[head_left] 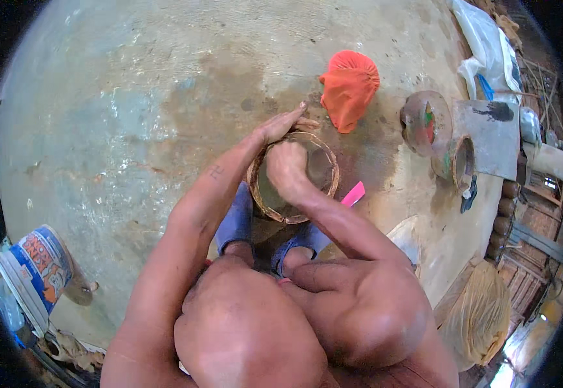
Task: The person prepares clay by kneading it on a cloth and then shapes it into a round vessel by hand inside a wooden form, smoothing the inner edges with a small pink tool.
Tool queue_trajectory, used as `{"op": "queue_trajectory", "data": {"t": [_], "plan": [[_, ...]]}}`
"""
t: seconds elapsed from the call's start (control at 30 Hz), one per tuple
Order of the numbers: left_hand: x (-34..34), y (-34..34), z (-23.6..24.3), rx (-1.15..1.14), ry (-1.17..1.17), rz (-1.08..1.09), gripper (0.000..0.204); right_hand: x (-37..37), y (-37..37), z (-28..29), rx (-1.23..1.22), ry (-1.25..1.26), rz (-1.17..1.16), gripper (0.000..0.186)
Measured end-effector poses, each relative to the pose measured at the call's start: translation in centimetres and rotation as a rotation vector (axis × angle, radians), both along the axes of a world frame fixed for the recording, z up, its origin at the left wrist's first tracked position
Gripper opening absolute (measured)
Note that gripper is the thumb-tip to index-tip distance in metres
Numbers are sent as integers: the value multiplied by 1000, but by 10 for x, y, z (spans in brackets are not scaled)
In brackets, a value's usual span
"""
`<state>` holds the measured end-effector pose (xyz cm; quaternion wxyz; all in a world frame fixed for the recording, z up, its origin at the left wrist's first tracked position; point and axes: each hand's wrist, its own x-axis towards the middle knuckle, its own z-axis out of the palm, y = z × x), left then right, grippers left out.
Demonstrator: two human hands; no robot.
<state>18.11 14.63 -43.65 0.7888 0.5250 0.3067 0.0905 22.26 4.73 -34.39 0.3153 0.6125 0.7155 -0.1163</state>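
Between my feet stands a round, open vessel with a brown, rough-looking rim (pixel 336 176). My left hand (pixel 286 124) lies along its far left edge, fingers stretched out and against the rim. Down inside the opening is my right hand (pixel 286 169), its fingers curled and pointing downward. Whatever the right fingertips grip or press is hidden by the hand. Just right of the vessel, a flat bright pink piece (pixel 354 194) shows beside my right forearm. Beyond the rim, to the right, rests a rounded bundle of orange-red cloth (pixel 350 90).
Blue shoes (pixel 235 220) flank the vessel on a damp floor. Rightward are two worn round pots (pixel 417 116), a grey slab (pixel 504 152) with a dark patch and white plastic sheeting (pixel 482 39). A printed bucket (pixel 39 271) is at left; a cloth-covered bundle (pixel 478 317) lies lower right.
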Motion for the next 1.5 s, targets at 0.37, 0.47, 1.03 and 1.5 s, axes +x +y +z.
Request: {"op": "queue_trajectory", "data": {"t": [0.37,0.47,1.03,1.5], "plan": [[-3,-7,6,244,142,6,82,32,-108,57,-625,343,311,28],[-9,-9,3,271,158,-7,82,90,-95,78,-319,403,-145,39],[-5,-14,1,558,217,-111,59,293,-425,94,800,-652,-788,56],[1,-17,31,614,322,-145,48,268,-182,-9,197,372,-842,82]]}}
